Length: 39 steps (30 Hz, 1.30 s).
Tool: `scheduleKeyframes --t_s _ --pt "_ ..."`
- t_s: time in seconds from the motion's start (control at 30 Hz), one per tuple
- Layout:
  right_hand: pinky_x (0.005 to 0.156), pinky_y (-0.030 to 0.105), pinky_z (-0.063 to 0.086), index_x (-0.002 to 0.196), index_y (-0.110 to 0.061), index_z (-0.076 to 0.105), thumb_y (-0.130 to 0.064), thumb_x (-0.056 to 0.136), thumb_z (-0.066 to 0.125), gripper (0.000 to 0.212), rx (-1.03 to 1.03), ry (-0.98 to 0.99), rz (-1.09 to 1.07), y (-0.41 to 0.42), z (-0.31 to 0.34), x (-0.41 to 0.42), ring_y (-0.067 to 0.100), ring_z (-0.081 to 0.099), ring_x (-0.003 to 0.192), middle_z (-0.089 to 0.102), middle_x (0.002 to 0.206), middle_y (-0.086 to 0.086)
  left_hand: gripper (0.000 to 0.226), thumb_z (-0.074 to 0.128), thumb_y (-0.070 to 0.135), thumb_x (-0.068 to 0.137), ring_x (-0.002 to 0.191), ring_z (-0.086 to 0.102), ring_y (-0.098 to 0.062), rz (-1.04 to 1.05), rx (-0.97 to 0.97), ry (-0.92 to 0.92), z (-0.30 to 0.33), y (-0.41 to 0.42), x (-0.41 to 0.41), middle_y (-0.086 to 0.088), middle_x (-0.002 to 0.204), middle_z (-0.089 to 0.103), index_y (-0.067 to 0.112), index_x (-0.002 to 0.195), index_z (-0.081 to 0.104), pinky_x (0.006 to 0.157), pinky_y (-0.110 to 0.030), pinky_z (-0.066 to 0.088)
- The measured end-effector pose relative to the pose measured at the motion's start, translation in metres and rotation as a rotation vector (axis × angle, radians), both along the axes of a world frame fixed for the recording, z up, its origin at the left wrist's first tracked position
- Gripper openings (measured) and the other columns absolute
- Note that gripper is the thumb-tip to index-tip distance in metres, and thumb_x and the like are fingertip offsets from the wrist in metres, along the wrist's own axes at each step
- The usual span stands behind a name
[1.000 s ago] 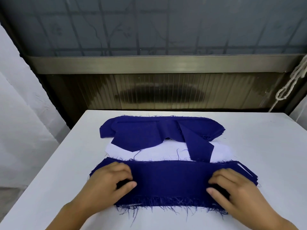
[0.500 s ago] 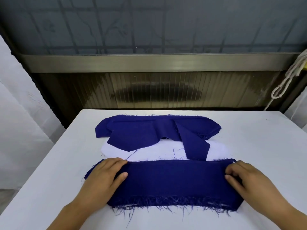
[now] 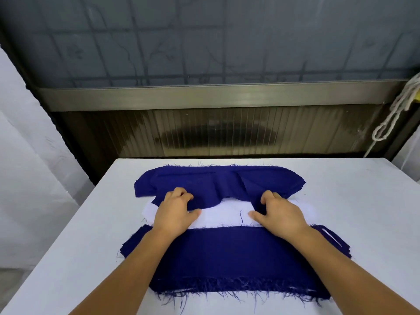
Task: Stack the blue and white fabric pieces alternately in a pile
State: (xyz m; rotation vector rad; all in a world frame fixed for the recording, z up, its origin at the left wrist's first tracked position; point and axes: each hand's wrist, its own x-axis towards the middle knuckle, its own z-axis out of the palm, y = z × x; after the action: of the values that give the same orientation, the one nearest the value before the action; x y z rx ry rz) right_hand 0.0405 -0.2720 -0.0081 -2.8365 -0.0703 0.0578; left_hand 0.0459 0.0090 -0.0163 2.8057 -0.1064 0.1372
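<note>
1. Head view is all I have from my remote station; it looks down on a white table (image 3: 352, 201) with both forearms reaching away from me.
2. My left hand (image 3: 175, 212) lies on the far blue fabric pieces (image 3: 218, 180); its fingers curl and bunch the blue cloth's near edge, the thumb lying on the white fabric piece (image 3: 223, 213).
3. My right hand (image 3: 280, 212) sits likewise at the right; its curled fingers gather a hanging blue flap, the thumb stretched onto the white piece; I cannot tell how firm either grasp is.
4. That white piece shows as a band between the far blue pieces and the near blue pile (image 3: 227, 253); the far blue pieces overlap its far edge.
5. Near pile lies flat under both forearms, close to me; frayed threads hang along its near edge; a white sliver peeks at its right end.
6. Beyond the table stands a dark ribbed panel (image 3: 216, 133); a white cord (image 3: 391, 119) hangs at the right.
</note>
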Motion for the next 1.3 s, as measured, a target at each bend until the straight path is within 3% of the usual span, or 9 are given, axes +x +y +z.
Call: scheduleKeyframes --t_s 0.27,0.43,0.63,0.77,0.87,1.0,1.13,1.2,1.3 --pt "0.064 0.027 0.041 0.1 -0.025 0.053 -0.038 0.096 0.048 0.014 0.033 -0.048 -0.04 -0.006 -0.016 0.01 0.013 0.054 0.077 0.055 0.099 -0.006 0.028 0.055 0.031 0.096 0.107 0.049 -0.009 0.024 -0.041 -0.095 -0.011 0.005 0.002 0.01 0.124 0.051 0.022 0.12 0.065 0.086 -0.023 0.047" --pt "0.064 0.029 0.041 0.094 -0.022 0.056 -0.022 0.097 0.042 0.015 0.1 -0.036 -0.059 -0.012 -0.006 0.015 0.015 0.055 0.076 0.064 0.091 -0.004 0.026 0.049 0.024 0.099 0.108 0.053 -0.007 0.037 -0.026 -0.135 -0.011 0.004 0.001 0.012 0.124 0.055 0.024 0.119 0.066 0.082 -0.02 0.047" --pt "0.058 0.03 0.042 0.1 -0.022 0.056 -0.022 0.099 0.042 0.014 0.166 -0.282 -0.119 -0.039 0.027 0.041 0.014 0.057 0.067 0.061 0.075 -0.006 0.025 0.05 0.015 0.097 0.099 0.058 -0.011 0.087 0.001 -0.188 -0.001 0.008 0.007 0.01 0.118 0.061 0.021 0.114 0.068 0.075 -0.022 0.047" --pt "0.066 0.035 0.045 0.108 -0.016 0.057 -0.023 0.101 0.037 0.022 0.115 -0.309 -0.249 -0.068 0.034 0.073 0.029 0.059 0.08 0.067 0.095 0.008 0.023 0.055 0.01 0.094 0.092 0.059 -0.013 0.132 0.034 -0.288 0.014 0.017 0.016 0.006 0.11 0.066 0.019 0.109 0.07 0.069 -0.021 0.045" --pt "0.086 0.042 0.046 0.122 -0.011 0.055 -0.021 0.099 0.044 0.028 0.095 -0.326 -0.295 -0.07 0.023 0.076 0.033 0.056 0.103 0.061 0.118 0.013 0.021 0.056 0.01 0.093 0.086 0.059 -0.012 0.142 0.03 -0.303 0.015 0.018 0.018 0.006 0.105 0.067 0.02 0.105 0.071 0.067 -0.02 0.046" --pt "0.094 0.037 0.042 0.112 -0.014 0.062 -0.024 0.091 0.059 0.023 0.128 -0.521 -0.06 -0.046 0.004 0.056 0.024 0.053 0.105 0.06 0.111 0.003 0.026 0.06 0.008 0.088 0.093 0.058 -0.014 0.089 0.006 -0.248 0.0 0.016 0.016 0.005 0.111 0.066 0.017 0.11 0.069 0.078 -0.026 0.049" --pt "0.101 0.031 0.036 0.122 -0.024 0.057 -0.044 0.083 0.068 0.045 0.139 -0.276 0.183 -0.028 -0.014 0.041 0.012 0.045 0.114 0.053 0.119 -0.01 0.039 0.063 0.016 0.088 0.109 0.054 -0.018 0.013 0.037 -0.229 -0.006 0.016 0.021 0.003 0.124 0.06 0.017 0.128 0.062 0.091 -0.029 0.047" --pt "0.107 0.03 0.031 0.13 -0.024 0.052 -0.043 0.082 0.068 0.055 0.084 -0.241 0.206 -0.026 -0.018 0.041 0.012 0.042 0.122 0.05 0.128 -0.01 0.038 0.063 0.02 0.091 0.11 0.052 -0.019 0.004 0.043 -0.228 -0.007 0.016 0.022 0.002 0.124 0.058 0.017 0.129 0.061 0.092 -0.03 0.046" --pt "0.107 0.03 0.032 0.13 -0.021 0.054 -0.032 0.086 0.066 0.047 0.068 -0.283 0.172 -0.028 -0.019 0.043 0.014 0.044 0.123 0.052 0.13 -0.008 0.028 0.058 0.022 0.096 0.107 0.054 -0.017 0.023 0.015 -0.262 -0.009 0.017 0.023 0.003 0.12 0.061 0.018 0.122 0.067 0.089 -0.029 0.047"
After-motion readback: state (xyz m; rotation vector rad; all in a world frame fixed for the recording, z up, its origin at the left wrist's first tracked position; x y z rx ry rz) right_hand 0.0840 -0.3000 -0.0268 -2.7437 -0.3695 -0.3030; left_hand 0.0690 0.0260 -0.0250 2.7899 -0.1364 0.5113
